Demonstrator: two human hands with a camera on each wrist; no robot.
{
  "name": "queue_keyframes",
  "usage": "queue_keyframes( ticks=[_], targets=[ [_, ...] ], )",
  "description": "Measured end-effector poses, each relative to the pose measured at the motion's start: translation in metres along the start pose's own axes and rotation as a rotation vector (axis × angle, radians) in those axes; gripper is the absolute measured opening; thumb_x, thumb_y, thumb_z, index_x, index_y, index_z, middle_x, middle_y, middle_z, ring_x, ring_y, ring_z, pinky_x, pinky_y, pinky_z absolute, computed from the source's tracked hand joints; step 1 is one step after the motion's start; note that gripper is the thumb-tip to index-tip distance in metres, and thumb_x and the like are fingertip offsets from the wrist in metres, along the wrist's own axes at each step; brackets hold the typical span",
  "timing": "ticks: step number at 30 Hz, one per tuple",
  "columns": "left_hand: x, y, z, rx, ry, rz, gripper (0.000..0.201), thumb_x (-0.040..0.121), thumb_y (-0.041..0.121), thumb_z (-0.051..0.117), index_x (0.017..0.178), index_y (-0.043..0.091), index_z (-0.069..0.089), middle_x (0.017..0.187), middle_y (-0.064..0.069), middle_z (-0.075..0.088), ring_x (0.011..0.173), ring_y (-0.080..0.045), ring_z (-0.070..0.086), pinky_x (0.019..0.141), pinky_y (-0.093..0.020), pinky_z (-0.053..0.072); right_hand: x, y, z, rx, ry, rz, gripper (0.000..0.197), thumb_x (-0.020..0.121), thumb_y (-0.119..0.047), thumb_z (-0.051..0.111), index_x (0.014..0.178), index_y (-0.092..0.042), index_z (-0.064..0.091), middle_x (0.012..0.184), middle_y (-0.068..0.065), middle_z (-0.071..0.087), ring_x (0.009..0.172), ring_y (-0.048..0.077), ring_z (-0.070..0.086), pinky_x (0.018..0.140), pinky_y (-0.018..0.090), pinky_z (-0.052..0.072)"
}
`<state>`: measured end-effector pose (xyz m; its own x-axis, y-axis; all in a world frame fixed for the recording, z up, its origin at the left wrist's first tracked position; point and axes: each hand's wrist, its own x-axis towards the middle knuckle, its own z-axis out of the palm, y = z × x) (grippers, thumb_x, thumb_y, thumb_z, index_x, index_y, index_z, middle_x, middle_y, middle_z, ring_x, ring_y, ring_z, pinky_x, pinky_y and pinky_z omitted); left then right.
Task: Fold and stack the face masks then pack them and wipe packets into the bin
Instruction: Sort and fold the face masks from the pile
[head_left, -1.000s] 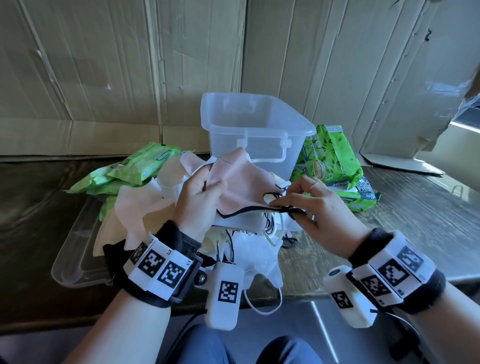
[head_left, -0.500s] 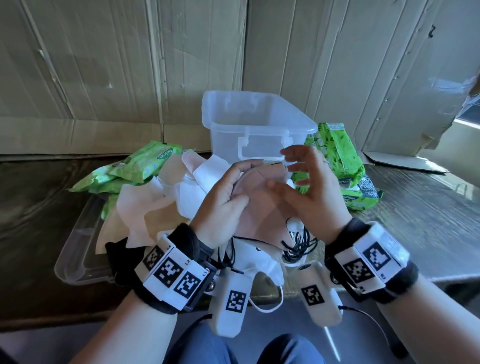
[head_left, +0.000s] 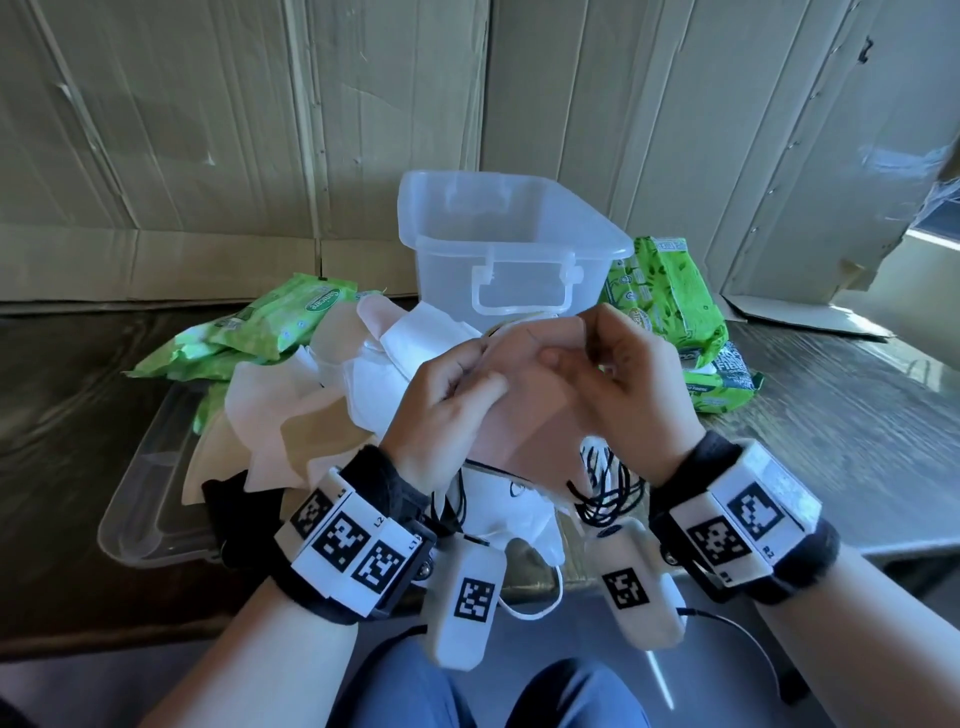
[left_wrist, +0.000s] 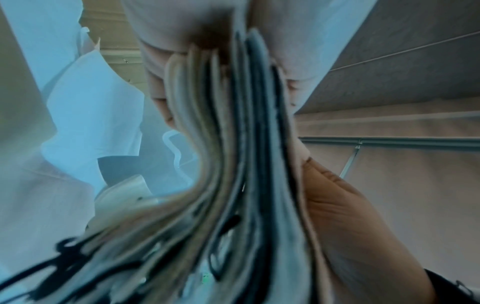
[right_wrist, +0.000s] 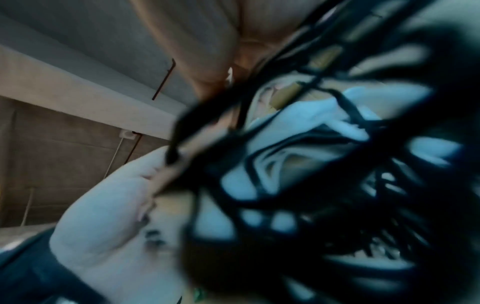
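Observation:
Both hands hold a stack of folded masks upright in front of the clear bin (head_left: 519, 218), the pink mask (head_left: 524, 410) facing me. My left hand (head_left: 485, 371) grips the stack's left side. On its upper right edge my right hand (head_left: 571, 343) curls, thumb on the pink mask. Black ear loops (head_left: 608, 488) dangle below. The left wrist view shows the stack (left_wrist: 233, 164) edge-on between fingers (left_wrist: 161, 86) and thumb. In the right wrist view the ear loops (right_wrist: 311, 164) blur across the frame.
Loose white and beige masks (head_left: 311, 415) lie heaped on a clear lid (head_left: 140, 519) to the left. Green wipe packets lie left (head_left: 291, 327) and right (head_left: 670, 301) of the bin. Cardboard walls stand behind. The table edge runs just below my wrists.
The pink mask, spread between my hands a second ago, is now folded and upright against the stack. My right fingers, spread half a second ago, have curled onto its top edge.

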<state>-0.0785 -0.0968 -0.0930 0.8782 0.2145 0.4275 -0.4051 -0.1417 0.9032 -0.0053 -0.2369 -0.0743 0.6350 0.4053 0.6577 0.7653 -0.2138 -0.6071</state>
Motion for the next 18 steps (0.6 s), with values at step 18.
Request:
queue_keyframes(
  ticks=[18],
  targets=[
    [-0.0044,-0.0022,0.0032,-0.241,0.421,-0.056,0.055,0.074,0.026,0.052,0.125,0.039,0.036,0.074,0.032,0.06,0.088,-0.001,0.056,0.086,-0.025,0.046,0.0079,-0.0074,0.0089,0.33,-0.083,0.183,0.019,0.075,-0.031,0.061,0.093,-0.027,0.056,0.09,-0.005,0.066,0.085,0.01,0.062,0.082,0.038,0.052]
  ],
)
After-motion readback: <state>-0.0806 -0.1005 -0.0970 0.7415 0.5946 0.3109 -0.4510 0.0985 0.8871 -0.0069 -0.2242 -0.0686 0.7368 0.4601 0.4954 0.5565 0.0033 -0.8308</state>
